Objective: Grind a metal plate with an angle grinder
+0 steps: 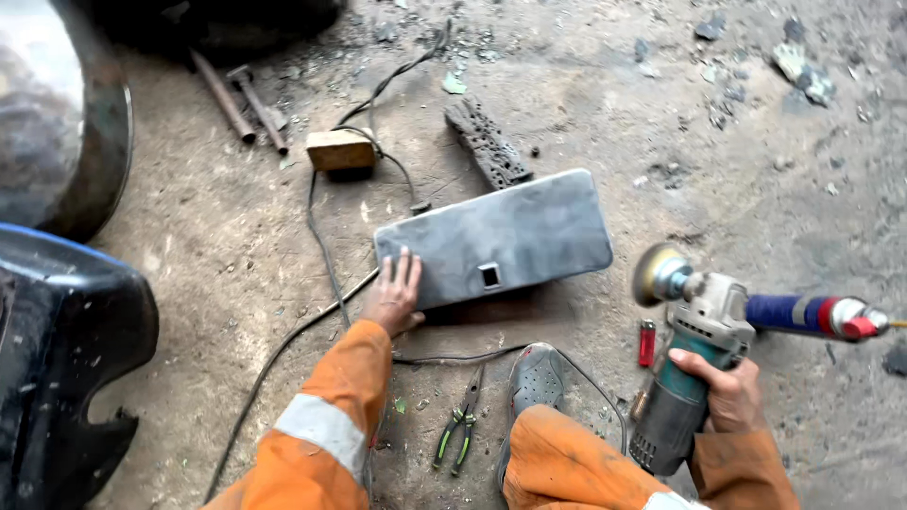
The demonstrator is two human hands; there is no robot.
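Observation:
A grey rectangular metal panel (510, 231) with rounded corners and a small square hole lies on the dirt ground. My left hand (394, 295) rests flat on its near left corner, fingers spread. My right hand (723, 389) grips the body of a teal and grey angle grinder (694, 331), held off to the right of the panel. Its round disc (654, 274) is blurred and sits clear of the panel's right edge. A blue and red side handle (817, 314) sticks out to the right.
Green-handled pliers (460, 430) lie by my grey shoe (535, 380). A red lighter (646, 342), black cable (321, 246), wooden block (340, 149), charred wood piece (487, 144) and rusty rods (241, 102) lie around. Dark vehicle body parts (57, 368) stand at left.

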